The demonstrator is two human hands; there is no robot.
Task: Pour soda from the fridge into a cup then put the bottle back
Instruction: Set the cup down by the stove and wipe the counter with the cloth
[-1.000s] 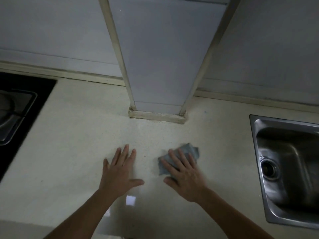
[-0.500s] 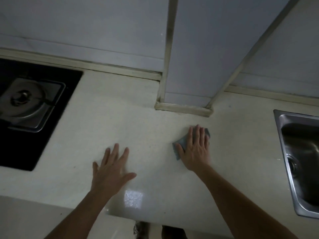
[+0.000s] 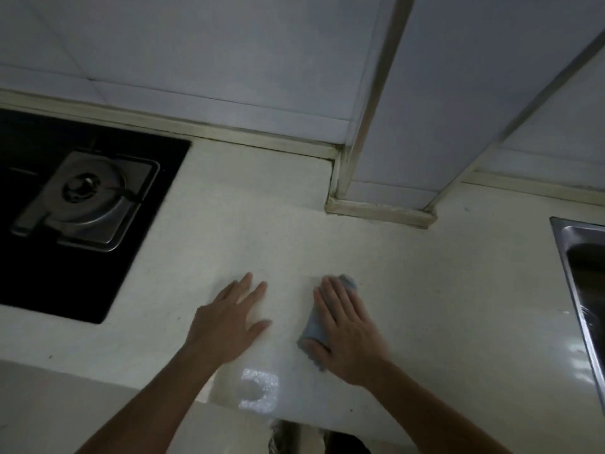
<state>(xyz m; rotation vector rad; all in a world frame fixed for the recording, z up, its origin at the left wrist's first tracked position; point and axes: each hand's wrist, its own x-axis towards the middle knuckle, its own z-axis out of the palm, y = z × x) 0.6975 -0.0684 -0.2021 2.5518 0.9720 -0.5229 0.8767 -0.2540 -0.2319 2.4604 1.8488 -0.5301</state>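
Hands flat on the counter.
Left hand lies spread and empty; right hand presses flat on a grey cloth.

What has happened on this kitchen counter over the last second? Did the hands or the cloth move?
The right hand slid the grey cloth away toward the wall pillar, then drew it back toward the counter's front edge, staying flat on it throughout. The view also swung left, so more of the stove and less of the sink shows. The left hand stayed flat on the counter, holding nothing.
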